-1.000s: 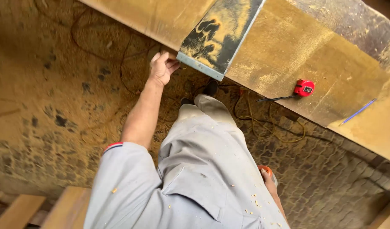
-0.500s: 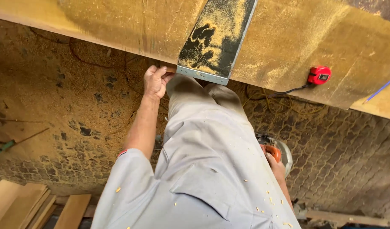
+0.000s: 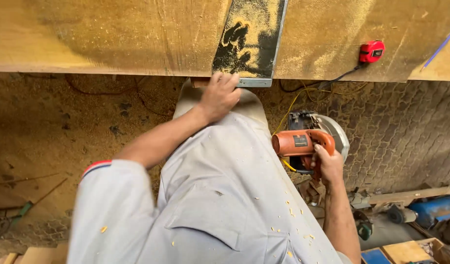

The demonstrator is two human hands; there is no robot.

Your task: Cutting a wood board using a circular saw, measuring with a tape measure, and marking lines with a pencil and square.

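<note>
- My left hand [image 3: 219, 96] rests at the near edge of the wooden board [image 3: 112, 34], fingers curled loosely over that edge; it clasps nothing I can name, only presses against the wood beside a small wooden block [image 3: 199, 82] that peeks out just left of my fingers.
- Directly beyond those fingers lies the metal straightedge [image 3: 252, 41], a flat dark strip dusted with yellow sawdust. Its long axis runs away from my hand across the board, leaning slightly right as it goes, and its near end sits flush with the board's edge, touching my fingertips or nearly so; I cannot tell which.
- Below my left hand, my grey trouser leg [image 3: 220, 195] fills the middle, flecked with sawdust.
- My right hand [image 3: 327, 166] is clenched around the handle of the orange circular saw [image 3: 308, 144], held low at my side, well below the board and apart from it.
- The saw's orange handle runs roughly left to right from my grip, its long axis level, with the round grey blade guard [image 3: 335, 134] standing just beyond and right of my knuckles. The blade itself is hidden behind the guard.
- A yellow cord [image 3: 288, 110] rises from the saw toward the board's edge.
- Farther right and up from my right hand, a red tape measure [image 3: 371, 51] sits on the board.
</note>
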